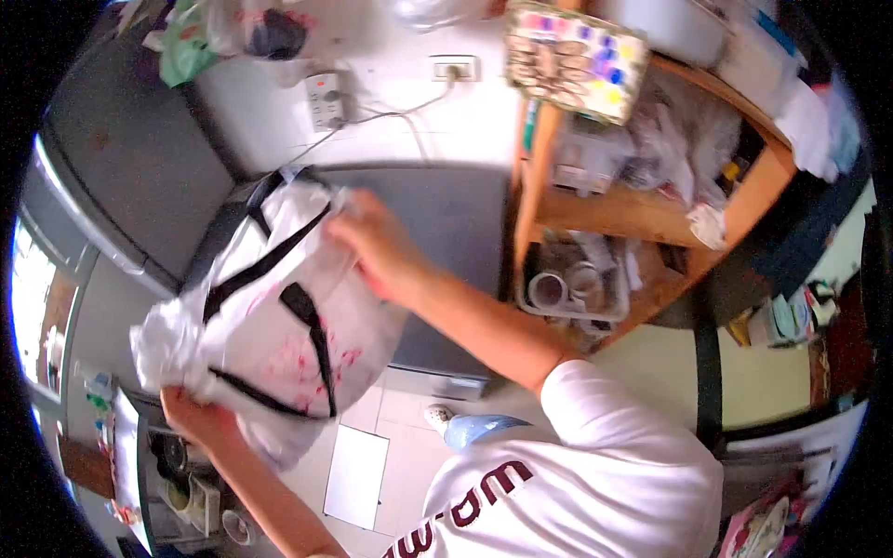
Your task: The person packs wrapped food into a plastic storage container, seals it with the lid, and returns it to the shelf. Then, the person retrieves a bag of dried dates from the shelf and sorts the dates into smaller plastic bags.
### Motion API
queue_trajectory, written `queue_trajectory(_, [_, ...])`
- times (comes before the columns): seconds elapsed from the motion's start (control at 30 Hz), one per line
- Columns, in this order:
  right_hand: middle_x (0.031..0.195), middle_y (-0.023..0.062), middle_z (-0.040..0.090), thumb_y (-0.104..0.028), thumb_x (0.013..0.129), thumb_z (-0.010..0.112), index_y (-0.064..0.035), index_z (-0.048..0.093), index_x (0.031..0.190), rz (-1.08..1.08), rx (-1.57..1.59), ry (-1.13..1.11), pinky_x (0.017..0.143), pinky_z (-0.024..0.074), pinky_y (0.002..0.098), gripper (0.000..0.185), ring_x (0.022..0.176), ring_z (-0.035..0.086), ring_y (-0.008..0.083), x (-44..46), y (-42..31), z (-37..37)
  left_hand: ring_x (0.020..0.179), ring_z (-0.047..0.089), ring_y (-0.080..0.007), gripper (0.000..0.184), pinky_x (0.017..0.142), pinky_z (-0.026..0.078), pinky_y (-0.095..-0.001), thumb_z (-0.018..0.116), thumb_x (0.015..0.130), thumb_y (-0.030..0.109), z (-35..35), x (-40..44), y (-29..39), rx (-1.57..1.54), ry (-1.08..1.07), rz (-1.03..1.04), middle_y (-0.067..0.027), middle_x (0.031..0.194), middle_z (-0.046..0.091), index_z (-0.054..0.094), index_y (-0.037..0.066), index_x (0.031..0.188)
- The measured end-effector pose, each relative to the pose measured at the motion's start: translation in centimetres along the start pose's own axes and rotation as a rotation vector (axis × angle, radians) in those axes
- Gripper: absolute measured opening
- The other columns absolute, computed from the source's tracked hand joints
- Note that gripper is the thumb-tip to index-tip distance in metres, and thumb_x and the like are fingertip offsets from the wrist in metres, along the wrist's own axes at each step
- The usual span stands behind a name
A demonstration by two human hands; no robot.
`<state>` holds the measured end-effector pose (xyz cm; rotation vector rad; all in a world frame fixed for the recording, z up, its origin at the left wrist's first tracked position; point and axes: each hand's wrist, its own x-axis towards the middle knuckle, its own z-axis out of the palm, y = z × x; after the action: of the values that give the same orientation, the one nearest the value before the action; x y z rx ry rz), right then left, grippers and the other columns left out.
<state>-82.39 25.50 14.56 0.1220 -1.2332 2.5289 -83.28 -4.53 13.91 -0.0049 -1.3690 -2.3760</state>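
A white plastic bag [270,344] with smeared red print hangs bulging between my two hands. Black straps [321,358] run across it; whether they belong to it or to another bag, I cannot tell. My left hand [197,417] is closed on the bunched plastic at its lower left edge. At the upper right edge, my right hand [367,237] grips the rim, slightly blurred, with its fingertips partly hidden by the plastic. What the bag contains is out of sight.
Behind the bag stands a dark grey low cabinet [446,223]. To its right, a wooden shelf [605,216] holds plastic bags and a basket [609,312] with cups. A grey refrigerator [121,112] is at left. A power strip [326,100] hangs on the wall.
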Motion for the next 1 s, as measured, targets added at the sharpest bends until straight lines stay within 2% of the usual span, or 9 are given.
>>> queue_trajectory(0.17, [0.088,0.0037,0.058,-0.010,0.077,0.059,-0.0065,0.052,0.104,-0.158,0.008,0.008,0.067,0.0484,0.0279,0.029,0.078,0.057,0.0130,5.0,-2.1,1.6,0.066,0.052,-0.0107,0.014,0.054,0.041,-0.0219,0.046,0.084,0.012,3.7,11.6,-6.3,0.055,-0.126,0.152,-0.0033,0.076,0.054,0.055,0.008,0.075])
queue_trajectory(0.2, [0.089,0.0028,0.057,-0.010,0.077,0.059,-0.0065,0.051,0.104,-0.216,-0.022,0.023,0.067,0.0481,0.0271,0.029,0.078,0.057,0.0128,5.8,-2.1,1.7,0.062,0.049,-0.0099,0.013,0.053,0.041,-0.0222,0.048,0.082,0.009,7.2,10.8,-5.0,0.026,-0.047,-0.035,-0.0017,0.074,0.053,0.050,0.010,0.069])
queue_trajectory(0.3, [0.090,0.0023,0.056,-0.009,0.077,0.060,-0.0066,0.050,0.105,-0.241,-0.099,-0.050,0.069,0.0470,0.0258,0.030,0.078,0.056,0.0126,6.5,-0.2,0.3,0.082,0.052,-0.0163,0.025,0.074,0.041,-0.0272,0.049,0.082,0.020,7.2,15.8,-10.3,-0.071,-0.264,-0.136,-0.0074,0.091,0.054,0.055,-0.001,0.094])
queue_trajectory(0.4, [0.088,0.0005,0.053,-0.011,0.080,0.061,-0.0039,0.049,0.102,-0.115,-0.391,-0.124,0.072,0.0439,0.0240,0.027,0.081,0.051,0.0082,5.1,3.8,-2.8,0.113,0.042,-0.0250,0.052,0.095,0.034,-0.0369,0.050,0.077,0.018,3.6,17.4,-13.8,0.368,-0.499,-0.259,-0.0145,0.119,0.048,0.042,0.002,0.125])
queue_trajectory(0.47, [0.096,0.0021,0.053,-0.014,0.082,0.062,-0.0022,0.047,0.113,-0.040,-0.460,-0.058,0.080,0.0414,0.0241,0.036,0.088,0.051,0.0090,4.4,5.9,-5.0,0.122,0.036,-0.0282,0.064,0.102,0.029,-0.0410,0.052,0.072,0.013,3.4,15.2,-12.7,0.460,-0.319,-0.253,-0.0173,0.131,0.038,0.034,0.007,0.133])
queue_trajectory(0.63, [0.098,0.0030,0.052,-0.010,0.085,0.057,-0.0011,0.043,0.116,0.062,-0.648,-0.032,0.080,0.0408,0.0247,0.036,0.090,0.049,0.0090,2.5,4.6,-4.0,0.121,0.040,-0.0322,0.068,0.100,0.031,-0.0442,0.047,0.060,-0.004,4.5,11.5,-9.7,0.931,-0.883,0.750,-0.0142,0.130,0.041,0.041,0.009,0.126])
queue_trajectory(0.8, [0.090,0.0007,0.050,-0.007,0.085,0.056,-0.0007,0.044,0.109,0.124,-0.758,-0.062,0.073,0.0410,0.0231,0.027,0.085,0.047,0.0060,1.5,4.1,-1.5,0.131,0.025,-0.0298,0.067,0.110,0.009,-0.0513,0.052,0.063,-0.001,7.4,11.9,-13.7,1.283,-1.310,0.882,-0.0075,0.135,0.037,0.045,0.017,0.127])
queue_trajectory(0.87, [0.088,0.0011,0.051,-0.007,0.085,0.057,0.0002,0.045,0.106,0.155,-0.946,-0.008,0.068,0.0418,0.0213,0.025,0.080,0.049,0.0055,1.3,3.7,-2.0,0.123,0.037,-0.0225,0.038,0.107,0.004,-0.0587,0.055,0.070,0.003,5.5,13.5,-14.9,1.366,-1.336,0.821,-0.0013,0.113,0.056,0.062,0.021,0.102])
queue_trajectory(1.0, [0.098,0.0104,0.054,-0.008,0.085,0.058,0.0006,0.044,0.112,0.010,-1.161,0.188,0.069,0.0471,0.0246,0.032,0.082,0.057,0.0110,1.3,3.7,-1.5,0.108,0.050,-0.0218,0.020,0.103,0.007,-0.0634,0.055,0.073,0.007,2.4,14.1,-12.4,1.423,-1.304,0.653,-0.0022,0.094,0.058,0.066,0.018,0.086])
